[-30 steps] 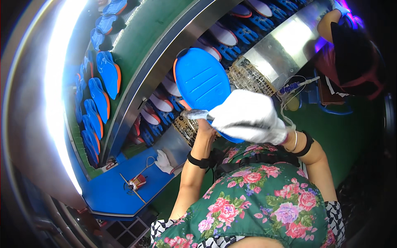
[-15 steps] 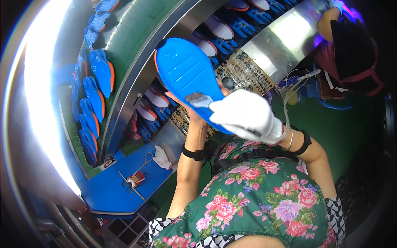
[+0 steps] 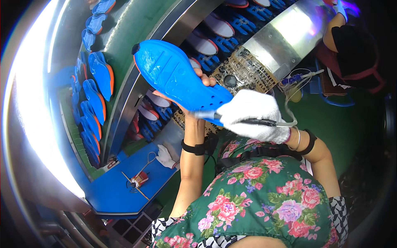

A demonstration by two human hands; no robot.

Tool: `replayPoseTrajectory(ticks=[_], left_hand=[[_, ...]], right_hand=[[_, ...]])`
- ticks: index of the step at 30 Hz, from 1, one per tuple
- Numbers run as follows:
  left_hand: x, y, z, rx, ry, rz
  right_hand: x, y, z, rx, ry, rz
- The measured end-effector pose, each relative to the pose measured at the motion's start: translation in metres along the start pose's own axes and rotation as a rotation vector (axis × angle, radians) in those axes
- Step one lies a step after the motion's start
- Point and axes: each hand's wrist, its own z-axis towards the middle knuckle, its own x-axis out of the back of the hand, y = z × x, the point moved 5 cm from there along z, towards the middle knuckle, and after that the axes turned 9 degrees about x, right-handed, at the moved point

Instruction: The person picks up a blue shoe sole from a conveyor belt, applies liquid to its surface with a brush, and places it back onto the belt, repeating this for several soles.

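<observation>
A blue shoe sole (image 3: 169, 76) with an orange edge is tilted in front of me. My bare left hand (image 3: 205, 78) grips it from beneath, fingers curled over its far edge. My right hand (image 3: 256, 111), in a white knit glove, is closed on a brush (image 3: 204, 115) with a thin tube at the back of its handle. The blurred bristles are at the sole's near edge, by several small holes; whether they touch is unclear. Wet, shiny streaks show on the blue face. The glove hides the sole's narrower end.
At left, a green conveyor (image 3: 132, 33) carries several blue soles (image 3: 101, 76). Shoe uppers (image 3: 202, 43) stand on a rack beyond. Taped cardboard (image 3: 248, 68) bears a dark round pot (image 3: 229, 80). A white glove (image 3: 165, 157) lies on a blue table (image 3: 111, 194). A co-worker's gloved hand (image 3: 340, 10) shows upper right.
The sole has shifted left and turned, so its holes now show. My right hand has brought the brush from the middle of the sole down to its near edge.
</observation>
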Motion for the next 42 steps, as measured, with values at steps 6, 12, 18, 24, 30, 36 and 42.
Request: replayPoseTrajectory(ticks=[6, 12, 18, 24, 30, 36, 42], left_hand=[[-0.007, 0.009, 0.009, 0.123, -0.281, -0.117], [-0.022, 0.010, 0.014, 0.220, -0.226, -0.086], [-0.015, 0.010, 0.012, 0.466, -0.203, 0.088], [-0.007, -0.002, 0.018, 0.683, -0.076, 0.169], [-0.005, -0.004, 0.023, 0.707, -0.040, 0.364], [-0.044, 0.026, 0.053, 0.576, -0.350, 0.184], [-0.088, 0.100, 0.103, 0.084, -0.497, -0.081]], right_hand=[[-0.016, -0.010, -0.006, 0.159, -0.075, -0.135], [-0.007, 0.001, -0.003, 0.155, -0.118, -0.147], [-0.012, 0.005, -0.007, -0.072, -0.179, 0.329], [-0.026, -0.002, -0.017, 0.265, -0.331, -0.107], [-0.009, 0.009, 0.002, 0.133, -0.285, 0.074], [0.016, 0.031, 0.005, -0.445, -0.021, 0.494], [0.049, 0.051, 0.009, -0.618, 0.646, 0.997]])
